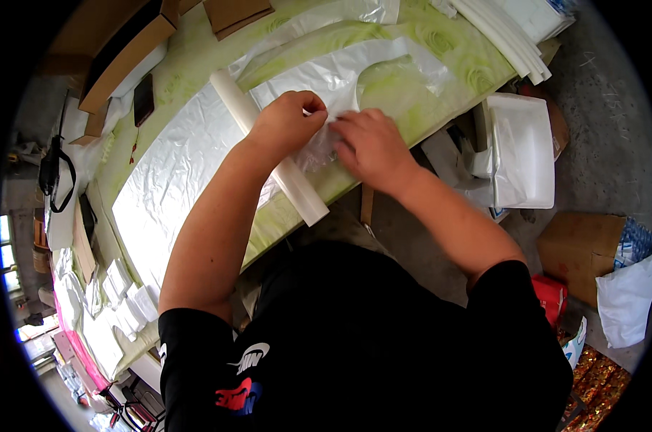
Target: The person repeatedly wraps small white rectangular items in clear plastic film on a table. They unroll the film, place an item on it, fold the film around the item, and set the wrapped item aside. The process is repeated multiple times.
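- Thin clear plastic film (340, 65) lies across the upper middle of the frame, wrinkled and glossy, its lower part reaching down to the hands.
- The left hand (288, 121), just above the frame's centre, has its fingers curled in toward the thumb, leaving a small gap; whether it grips the film cannot be told.
- The right hand (375, 147), just beside it to the right, is slightly blurred, with fingers loosely bent; whether they pinch any film cannot be told either.
- A white roll (301, 191) slants from the upper middle down to the centre, passing beneath the left forearm.
- Left of the roll, a wide silvery sheet (175, 165) spreads toward the lower left.
- All this rests on a table with a green patterned cover (427, 108).
- A dark phone (144, 99) lies at upper left, near an open cardboard box (124, 61).
- White packets (128, 306) sit at lower left.
- Long white strips (502, 36) lie at upper right.
- Below them, off the table, stands a white bin (535, 155).
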`<move>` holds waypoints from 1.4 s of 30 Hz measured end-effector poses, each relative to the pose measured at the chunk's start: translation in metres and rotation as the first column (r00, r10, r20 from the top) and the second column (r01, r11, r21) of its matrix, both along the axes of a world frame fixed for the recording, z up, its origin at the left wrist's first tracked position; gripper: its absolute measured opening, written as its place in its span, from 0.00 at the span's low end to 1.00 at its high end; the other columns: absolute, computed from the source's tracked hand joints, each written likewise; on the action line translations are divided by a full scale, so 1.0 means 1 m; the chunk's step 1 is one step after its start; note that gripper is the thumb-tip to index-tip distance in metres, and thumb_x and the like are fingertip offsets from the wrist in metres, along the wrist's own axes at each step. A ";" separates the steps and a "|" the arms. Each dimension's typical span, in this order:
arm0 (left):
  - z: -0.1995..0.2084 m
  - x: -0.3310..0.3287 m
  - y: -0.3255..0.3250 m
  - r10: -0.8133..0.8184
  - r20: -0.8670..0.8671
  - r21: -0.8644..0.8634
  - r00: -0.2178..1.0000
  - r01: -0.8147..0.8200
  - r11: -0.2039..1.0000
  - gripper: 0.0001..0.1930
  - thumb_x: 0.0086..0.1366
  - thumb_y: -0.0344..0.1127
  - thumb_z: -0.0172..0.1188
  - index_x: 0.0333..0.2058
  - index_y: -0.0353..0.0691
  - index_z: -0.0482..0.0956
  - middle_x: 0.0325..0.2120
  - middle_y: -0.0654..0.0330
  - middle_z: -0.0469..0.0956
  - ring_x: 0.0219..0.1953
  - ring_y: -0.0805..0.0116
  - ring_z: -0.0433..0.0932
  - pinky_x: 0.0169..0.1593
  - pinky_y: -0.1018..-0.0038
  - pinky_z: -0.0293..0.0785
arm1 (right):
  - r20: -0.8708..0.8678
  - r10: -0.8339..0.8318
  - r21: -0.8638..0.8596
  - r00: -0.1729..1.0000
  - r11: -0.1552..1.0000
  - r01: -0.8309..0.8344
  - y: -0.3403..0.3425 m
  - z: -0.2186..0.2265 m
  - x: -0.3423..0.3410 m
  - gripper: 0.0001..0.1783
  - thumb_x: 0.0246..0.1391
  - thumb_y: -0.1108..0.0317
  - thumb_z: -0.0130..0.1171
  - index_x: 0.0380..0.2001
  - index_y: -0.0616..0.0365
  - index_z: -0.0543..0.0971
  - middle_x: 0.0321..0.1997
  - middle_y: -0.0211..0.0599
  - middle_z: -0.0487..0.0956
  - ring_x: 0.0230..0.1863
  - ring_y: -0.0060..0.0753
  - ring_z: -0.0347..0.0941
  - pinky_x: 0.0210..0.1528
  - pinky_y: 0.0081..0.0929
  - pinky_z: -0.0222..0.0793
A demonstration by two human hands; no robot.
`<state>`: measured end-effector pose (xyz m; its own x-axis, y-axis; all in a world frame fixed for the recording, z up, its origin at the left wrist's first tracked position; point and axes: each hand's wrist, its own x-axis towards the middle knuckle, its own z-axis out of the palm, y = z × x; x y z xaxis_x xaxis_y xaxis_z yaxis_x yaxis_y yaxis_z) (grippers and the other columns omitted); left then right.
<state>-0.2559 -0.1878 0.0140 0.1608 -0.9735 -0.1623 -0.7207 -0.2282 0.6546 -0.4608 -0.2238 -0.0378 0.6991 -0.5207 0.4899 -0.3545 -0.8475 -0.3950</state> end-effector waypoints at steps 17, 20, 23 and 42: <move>0.004 -0.007 0.010 0.107 -0.039 -0.080 0.993 -0.110 0.991 0.11 0.65 0.39 0.64 0.41 0.39 0.83 0.44 0.54 0.82 0.43 0.60 0.84 0.48 0.66 0.80 | -0.073 0.070 -0.079 0.995 0.994 -0.075 -0.052 0.005 0.038 0.07 0.49 0.68 0.63 0.32 0.54 0.86 0.33 0.38 0.79 0.43 0.47 0.75 0.45 0.44 0.72; -0.005 -0.005 0.012 0.025 -0.055 -0.191 0.998 -0.035 0.981 0.11 0.64 0.37 0.65 0.41 0.37 0.83 0.43 0.53 0.81 0.45 0.60 0.84 0.49 0.66 0.80 | -0.090 0.064 -0.089 0.994 0.993 -0.072 -0.064 -0.006 0.042 0.18 0.49 0.71 0.62 0.45 0.57 0.83 0.37 0.41 0.82 0.46 0.50 0.76 0.49 0.44 0.74; -0.003 -0.006 0.011 -0.014 -0.029 -0.137 0.999 0.010 0.991 0.11 0.62 0.36 0.66 0.41 0.37 0.83 0.45 0.53 0.81 0.46 0.60 0.83 0.50 0.66 0.80 | -0.108 -0.235 -0.022 0.966 0.972 0.234 -0.114 -0.014 0.054 0.31 0.51 0.69 0.59 0.62 0.56 0.75 0.48 0.45 0.82 0.52 0.52 0.76 0.54 0.45 0.74; 0.028 0.033 -0.010 0.240 -0.875 -0.051 0.420 -0.573 0.818 0.10 0.70 0.36 0.65 0.48 0.46 0.80 0.38 0.69 0.78 0.41 0.75 0.76 0.51 0.67 0.77 | 0.278 -0.107 -0.250 0.955 0.951 0.179 -0.131 -0.019 0.052 0.34 0.49 0.70 0.63 0.63 0.46 0.75 0.59 0.43 0.78 0.51 0.53 0.78 0.58 0.46 0.72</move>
<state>-0.2230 -0.1974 0.0418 0.5115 -0.8424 -0.1696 0.2890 -0.0173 0.9572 -0.4087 -0.3553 -0.0566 0.4578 -0.4285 0.7790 -0.3963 -0.8827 -0.2527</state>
